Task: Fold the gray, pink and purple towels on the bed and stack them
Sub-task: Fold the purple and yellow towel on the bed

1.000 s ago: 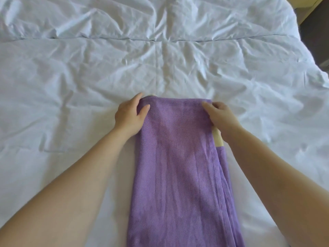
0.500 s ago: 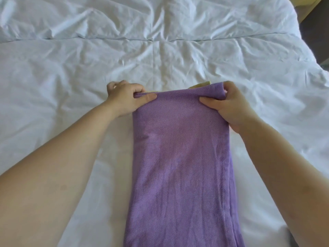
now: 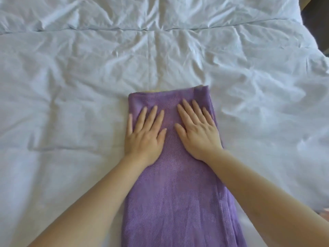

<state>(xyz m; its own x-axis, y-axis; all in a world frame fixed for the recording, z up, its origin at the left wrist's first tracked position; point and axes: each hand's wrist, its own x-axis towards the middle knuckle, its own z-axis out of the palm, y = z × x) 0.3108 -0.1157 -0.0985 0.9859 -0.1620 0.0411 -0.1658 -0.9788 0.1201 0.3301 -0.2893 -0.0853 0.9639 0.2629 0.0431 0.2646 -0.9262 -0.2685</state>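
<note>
Both palms lie flat, fingers straight toward twelve o'clock: left hand [image 3: 144,135] and right hand [image 3: 199,134] press the purple towel [image 3: 175,202], gripping nothing.

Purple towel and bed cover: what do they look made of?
Purple towel: thin woven cloth, likely cotton, with a matte finish. Fine diagonal ribs run across it and no terry loops show.
Bed cover: smooth white woven fabric, probably cotton or a blend, mostly matte. The sharp creases and stitched seam lines suggest a filled duvet, though the filling can't be seen.

One purple towel [image 3: 178,196], two hands [image 3: 145,138] [image 3: 197,134], one bed [image 3: 71,82]
</note>
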